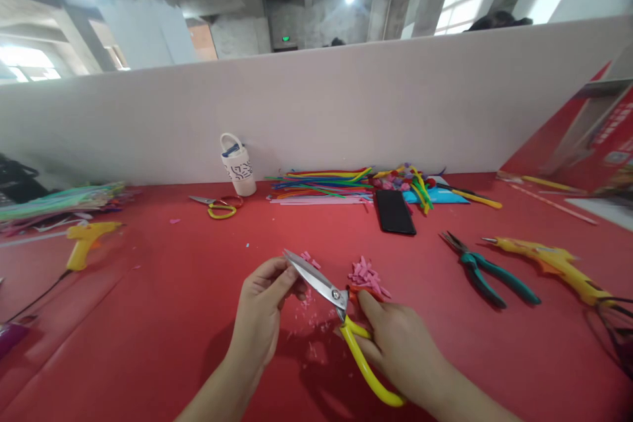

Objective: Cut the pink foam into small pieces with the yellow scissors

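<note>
My right hand (395,336) grips scissors (316,280) with one yellow and one red handle. Their blades point up and left, with the tips right at the fingers of my left hand (267,300). Those fingers are pinched together, and whatever sits between them is too small or hidden to make out. Just beyond the blades lie a few short pink pieces (310,260). A larger heap of pink cut pieces (366,275) rests beyond my right hand. Fine pink scraps (311,323) are scattered on the red tabletop (198,297) below the blades.
At the back are a white cup (240,171), a second pair of scissors (217,206), colourful pipe cleaners (321,184) and a black phone (394,212). Green-handled pliers (489,273) and a yellow glue gun (548,264) lie right; another glue gun (86,241) lies left.
</note>
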